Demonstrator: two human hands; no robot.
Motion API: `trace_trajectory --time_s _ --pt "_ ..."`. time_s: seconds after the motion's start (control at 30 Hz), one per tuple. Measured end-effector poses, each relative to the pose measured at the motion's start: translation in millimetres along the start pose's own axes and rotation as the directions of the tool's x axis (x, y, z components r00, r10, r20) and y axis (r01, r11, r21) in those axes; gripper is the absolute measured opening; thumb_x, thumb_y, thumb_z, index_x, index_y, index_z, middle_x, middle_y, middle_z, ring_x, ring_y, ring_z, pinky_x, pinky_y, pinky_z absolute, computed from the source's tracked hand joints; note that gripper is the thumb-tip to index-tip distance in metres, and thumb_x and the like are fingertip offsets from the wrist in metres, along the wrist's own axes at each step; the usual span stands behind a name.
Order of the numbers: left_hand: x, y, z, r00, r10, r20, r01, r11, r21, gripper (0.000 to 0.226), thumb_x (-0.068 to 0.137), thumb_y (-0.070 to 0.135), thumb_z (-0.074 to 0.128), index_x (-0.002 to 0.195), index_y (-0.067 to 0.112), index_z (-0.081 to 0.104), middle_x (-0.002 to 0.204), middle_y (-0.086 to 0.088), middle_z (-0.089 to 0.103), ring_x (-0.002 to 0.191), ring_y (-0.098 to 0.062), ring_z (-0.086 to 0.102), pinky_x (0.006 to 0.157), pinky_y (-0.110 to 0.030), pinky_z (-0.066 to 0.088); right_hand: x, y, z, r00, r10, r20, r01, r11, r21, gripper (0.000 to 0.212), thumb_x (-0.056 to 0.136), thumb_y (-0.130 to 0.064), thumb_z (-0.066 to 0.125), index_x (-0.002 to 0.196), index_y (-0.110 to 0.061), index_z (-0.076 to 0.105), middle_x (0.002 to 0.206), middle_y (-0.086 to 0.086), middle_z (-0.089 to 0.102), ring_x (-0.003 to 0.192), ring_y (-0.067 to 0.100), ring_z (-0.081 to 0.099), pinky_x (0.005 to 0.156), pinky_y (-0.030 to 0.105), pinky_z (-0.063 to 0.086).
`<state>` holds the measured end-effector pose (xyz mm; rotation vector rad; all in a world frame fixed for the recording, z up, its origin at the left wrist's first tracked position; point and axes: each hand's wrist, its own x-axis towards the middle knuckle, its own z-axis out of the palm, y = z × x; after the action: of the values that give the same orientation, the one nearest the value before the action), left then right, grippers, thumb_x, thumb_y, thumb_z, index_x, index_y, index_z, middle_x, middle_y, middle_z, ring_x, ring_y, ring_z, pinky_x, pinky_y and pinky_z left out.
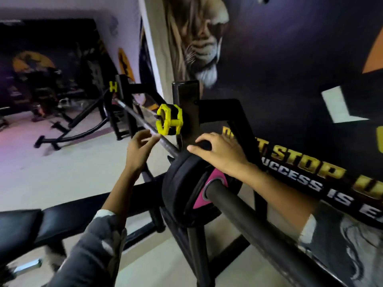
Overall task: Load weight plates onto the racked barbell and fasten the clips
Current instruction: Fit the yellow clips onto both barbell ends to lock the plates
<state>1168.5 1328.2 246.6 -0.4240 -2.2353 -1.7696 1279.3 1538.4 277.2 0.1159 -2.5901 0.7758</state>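
Progress check: black weight plates, the outer one with a pink hub, sit on the near sleeve of the barbell, which rests in the rack. I judge loading on this end done or nearly done. My right hand lies over the top rim of the plates, fingers curled on the edge. My left hand is half open, holds nothing, and reaches toward the yellow clip, which appears parked at the rack upright, beside the bar shaft. Remaining: fasten that clip against the plates. Far-end state cannot be told. No containers are in view.
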Motion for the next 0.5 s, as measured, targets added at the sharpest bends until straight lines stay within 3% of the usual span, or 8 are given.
trace_trajectory --time_s 0.07,0.23,0.3,0.37,0.47,0.5 --pt "23 -1 7 1.0 0.019 0.017 -0.02 1.0 0.002 0.064 0.073 0.046 0.075 0.12 0.011 0.051 0.122 -0.006 0.058 0.111 -0.017 0.056 0.088 -0.028 0.046 -3 -5 3 0.999 0.031 -0.019 -0.031 0.999 -0.025 0.041 0.082 -0.058 0.051 0.107 -0.028 0.061 0.118 -0.001 0.061 0.113 0.023 0.054 0.093 0.038 0.042" --pt "54 8 37 0.984 0.12 0.132 -0.115 0.992 -0.047 0.053 0.066 0.021 0.084 0.105 0.021 0.048 0.111 -0.014 0.061 0.098 -0.021 0.062 0.076 -0.029 0.054 -8 -7 3 0.998 0.044 -0.05 -0.046 0.997 -0.054 0.034 0.085 -0.057 0.048 0.101 -0.03 0.061 0.11 -0.003 0.062 0.106 0.021 0.057 0.084 0.037 0.043" --pt "69 -1 45 0.992 0.094 0.087 -0.09 0.995 -0.048 0.075 0.056 0.04 0.088 0.112 0.015 0.046 0.116 -0.014 0.058 0.105 -0.024 0.061 0.081 -0.041 0.056 -9 -8 3 0.997 0.053 -0.048 -0.055 0.997 -0.046 0.033 0.085 -0.055 0.049 0.101 -0.029 0.062 0.111 -0.003 0.062 0.106 0.021 0.057 0.085 0.037 0.042" --pt "74 -3 51 0.999 0.021 0.033 -0.017 0.995 -0.098 0.088 0.047 0.055 0.088 0.115 0.018 0.046 0.117 -0.013 0.059 0.105 -0.027 0.062 0.075 -0.047 0.058 -9 -9 3 0.997 0.057 -0.043 -0.059 0.997 -0.041 0.034 0.086 -0.054 0.049 0.103 -0.027 0.062 0.112 -0.004 0.062 0.106 0.02 0.056 0.085 0.037 0.042" --pt "63 8 52 0.999 -0.028 -0.016 0.023 0.975 -0.222 0.061 0.057 0.033 0.087 0.105 0.015 0.053 0.101 -0.015 0.064 0.09 -0.028 0.066 0.064 -0.044 0.058 -9 -11 3 0.998 0.059 -0.039 -0.06 0.997 -0.047 0.035 0.087 -0.053 0.048 0.104 -0.026 0.062 0.113 -0.003 0.061 0.105 0.021 0.056 0.086 0.037 0.042" --pt "62 11 52 0.998 -0.037 -0.053 0.022 0.965 -0.261 0.064 0.056 0.03 0.086 0.107 0.014 0.052 0.101 -0.017 0.064 0.088 -0.029 0.066 0.061 -0.042 0.058 -10 -11 3 0.998 0.061 -0.034 -0.063 0.997 -0.049 0.036 0.087 -0.053 0.048 0.105 -0.026 0.062 0.114 -0.003 0.061 0.106 0.021 0.056 0.087 0.038 0.042"
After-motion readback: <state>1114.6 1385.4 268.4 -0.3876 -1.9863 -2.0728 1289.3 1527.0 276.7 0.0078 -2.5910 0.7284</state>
